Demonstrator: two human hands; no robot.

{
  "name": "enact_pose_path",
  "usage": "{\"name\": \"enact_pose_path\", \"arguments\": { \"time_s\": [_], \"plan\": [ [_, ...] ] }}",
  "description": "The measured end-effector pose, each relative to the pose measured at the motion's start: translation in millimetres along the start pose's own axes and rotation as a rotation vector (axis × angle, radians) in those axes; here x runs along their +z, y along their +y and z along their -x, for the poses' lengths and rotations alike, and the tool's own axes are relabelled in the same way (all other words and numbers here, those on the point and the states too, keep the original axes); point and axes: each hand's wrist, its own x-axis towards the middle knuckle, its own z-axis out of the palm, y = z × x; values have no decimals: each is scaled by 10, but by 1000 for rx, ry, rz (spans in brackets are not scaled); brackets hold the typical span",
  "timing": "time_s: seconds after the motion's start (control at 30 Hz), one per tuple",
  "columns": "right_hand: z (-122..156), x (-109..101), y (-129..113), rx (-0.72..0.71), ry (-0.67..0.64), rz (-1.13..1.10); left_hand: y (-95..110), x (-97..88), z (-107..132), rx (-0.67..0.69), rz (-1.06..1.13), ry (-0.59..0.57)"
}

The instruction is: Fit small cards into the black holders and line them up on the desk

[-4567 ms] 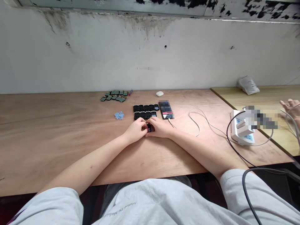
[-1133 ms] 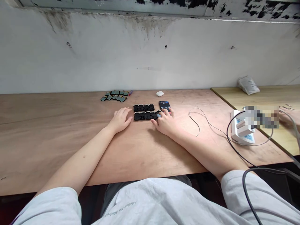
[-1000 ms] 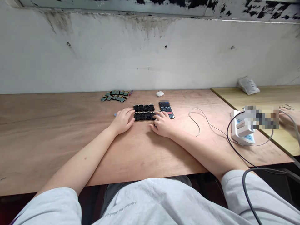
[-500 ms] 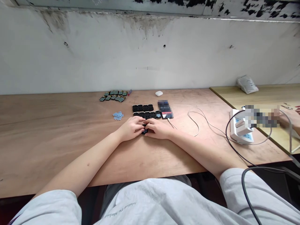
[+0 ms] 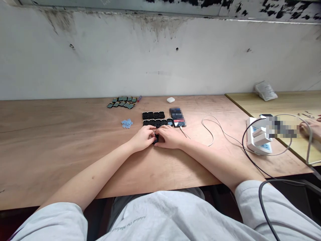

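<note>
Both hands meet on the bench (image 5: pixel 62 147), just in front of the black frame rows (image 5: pixel 155 119). Left hand (image 5: pixel 142 138) and right hand (image 5: pixel 170 137) are pinched together, fingertips closed on one small black part (image 5: pixel 155 139) between them. Only a sliver of it shows: black, squarish, low and close to the bench. More detail I can't tell, the fingers cover it.

Counts, all placed relative to the frame rows:
- frame rows: 2 rows, back row looks like 4 black frames, front row about 5, with the rightmost one showing a pale blue face. Exact count is hard at this size.
- phone (image 5: pixel 177 117): 1, just right of the rows, screen blurred, white cable (image 5: pixel 213 129) plugged in at its near end and looping off to the right.
- pale blue bits (image 5: pixel 127 123): 1 small heap, left of the rows, too small to count.
- green panels (image 5: pixel 122 102): 1 cluster, roughly a dozen, behind and left.
- white earbud case (image 5: pixel 171 99): 1, behind and slightly right.
- white power strip (image 5: pixel 258 135): 1, well to the right, plugs in it, black cord looped round it.

Another person's hand (image 5: pixel 311 127) lies at the far right, on the adjoining lighter table.
</note>
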Motion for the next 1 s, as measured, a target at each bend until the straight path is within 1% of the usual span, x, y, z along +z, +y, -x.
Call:
{"name": "enact_pose_path", "arguments": {
  "time_s": [0.1, 0.17, 0.23, 0.33, 0.37, 0.4, 0.43, 0.47, 0.5, 0.53, 0.57, 0.6, 0.63, 0.67, 0.73, 0.77, 0.8, 0.87, 0.9, 1.0],
  "plan": [
    [0, 13, 4, 3, -2, 14, -10, -65, -15, 32, -14, 15],
    [2, 15, 2, 8, -6, 26, -115, -182, -34, 56, -35, 70],
    [3, 13, 1, 7, -9, 32, -332, -347, -44, 32, -100, 167],
    [5, 6, 2, -2, -18, 34, -804, -598, -9, -88, -302, 298],
    [6, 3, 3, -8, -22, 38, -960, -662, 14, -108, -355, 299],
    [6, 1, 3, -16, -26, 42, -1094, -711, 40, -116, -387, 271],
    [6, -1, 3, -24, -27, 46, -1195, -744, 63, -136, -401, 259],
    [5, -3, 1, -33, -25, 48, -1253, -762, 81, -158, -408, 276],
    [5, -4, -2, -39, -21, 49, -1265, -767, 92, -158, -414, 303],
    [5, -6, -5, -39, -16, 48, -1229, -759, 96, -137, -416, 338],
    [5, -6, -8, -32, -6, 46, -1149, -741, 95, -91, -417, 373],
    [5, -4, -9, -16, 10, 40, -1036, -711, 90, -14, -412, 393],
    [6, 0, -6, 6, 33, 29, -899, -671, 82, 87, -392, 372],
    [7, 8, 3, 33, 69, 13, -753, -621, 73, 184, -365, 335],
    [11, 33, 36, 84, 173, -29, -481, -491, 55, 392, -325, 209],
    [13, 50, 61, 101, 232, -50, -374, -417, 45, 482, -309, 138],
    [15, 68, 88, 109, 289, -67, -293, -340, 35, 539, -298, 100],
    [18, 101, 141, 96, 345, -90, -211, -200, 12, 598, -293, 104],
    [17, 113, 162, 83, 342, -97, -205, -146, 1, 610, -295, 125],
    [7, 131, 193, 55, 334, -117, -282, -81, -32, 595, -301, 197]
  ]
}}
